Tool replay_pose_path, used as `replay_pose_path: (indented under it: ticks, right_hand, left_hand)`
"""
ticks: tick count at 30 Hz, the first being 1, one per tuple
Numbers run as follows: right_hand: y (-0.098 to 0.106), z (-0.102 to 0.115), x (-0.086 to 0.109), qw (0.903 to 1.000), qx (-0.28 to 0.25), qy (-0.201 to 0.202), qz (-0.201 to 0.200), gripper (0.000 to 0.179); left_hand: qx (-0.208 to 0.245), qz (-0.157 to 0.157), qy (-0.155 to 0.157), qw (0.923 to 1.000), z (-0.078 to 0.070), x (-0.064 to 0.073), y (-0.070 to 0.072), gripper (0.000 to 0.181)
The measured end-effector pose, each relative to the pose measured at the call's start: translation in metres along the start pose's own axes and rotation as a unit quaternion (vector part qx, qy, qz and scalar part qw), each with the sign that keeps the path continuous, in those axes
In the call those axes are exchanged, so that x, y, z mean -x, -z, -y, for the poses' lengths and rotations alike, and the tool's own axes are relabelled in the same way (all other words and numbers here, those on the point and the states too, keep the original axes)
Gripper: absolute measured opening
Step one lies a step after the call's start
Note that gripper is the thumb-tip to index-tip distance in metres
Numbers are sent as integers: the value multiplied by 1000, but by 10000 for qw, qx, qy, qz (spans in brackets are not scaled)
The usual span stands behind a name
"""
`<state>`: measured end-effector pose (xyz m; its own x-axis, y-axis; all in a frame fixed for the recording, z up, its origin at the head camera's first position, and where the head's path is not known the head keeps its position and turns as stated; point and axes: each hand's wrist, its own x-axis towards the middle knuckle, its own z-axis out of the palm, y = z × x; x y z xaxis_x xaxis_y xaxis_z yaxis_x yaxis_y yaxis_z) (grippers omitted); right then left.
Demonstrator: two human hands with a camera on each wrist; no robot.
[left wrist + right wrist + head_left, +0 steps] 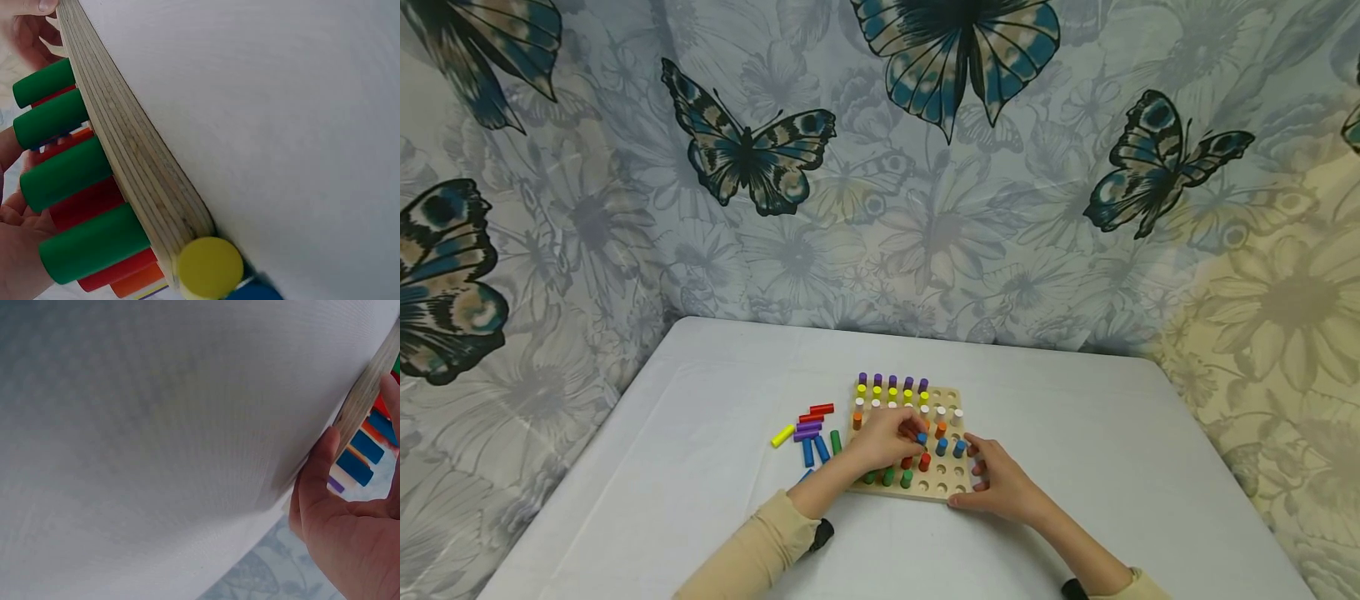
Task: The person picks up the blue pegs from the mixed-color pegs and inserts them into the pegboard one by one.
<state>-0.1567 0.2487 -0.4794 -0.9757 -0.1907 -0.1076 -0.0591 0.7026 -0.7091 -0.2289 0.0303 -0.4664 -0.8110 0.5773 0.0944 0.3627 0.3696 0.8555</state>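
A wooden pegboard bears rows of coloured pegs: purple at the back, then yellow, white, orange, blue, red and green. Over its middle, my left hand pinches a blue peg between thumb and fingertips, in line with two standing blue pegs. That hand covers parts of the orange, blue and red rows. My right hand rests against the board's right side, thumb by the front corner and fingers along the edge. The right wrist view shows fingertips touching the board's wooden edge.
Loose pegs lie left of the board: red pegs, purple pegs, a yellow peg, blue pegs and a green peg. Several holes at the board's right are unfilled. A white cloth covers the table; a butterfly-patterned curtain hangs behind.
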Motion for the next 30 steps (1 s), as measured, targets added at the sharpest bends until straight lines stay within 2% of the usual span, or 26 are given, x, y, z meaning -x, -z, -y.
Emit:
replay_pose_path:
  ticks: [5,13,20,26,30]
  right_hand:
    - [0,-1,1,10000,0,10,33,99]
    - [0,-1,0,10000,33,64,15,100]
    - [0,0,1,10000,-12,68,-5,99]
    - [1,1,1,10000,12,51,22,99]
    - [1,2,1,10000,20,38,25,99]
  left_hand:
    - [-193,-73,-83,9998,-1,1,-3,16]
    - [-144,-215,-127,9996,-4,3,-5,15]
    - [-90,-200,-118,9997,-3,2,-6,14]
    - [-310,-118,-272,9991,-4,2,-6,13]
    - [-405,-81,-265,9988,-4,1,-7,13]
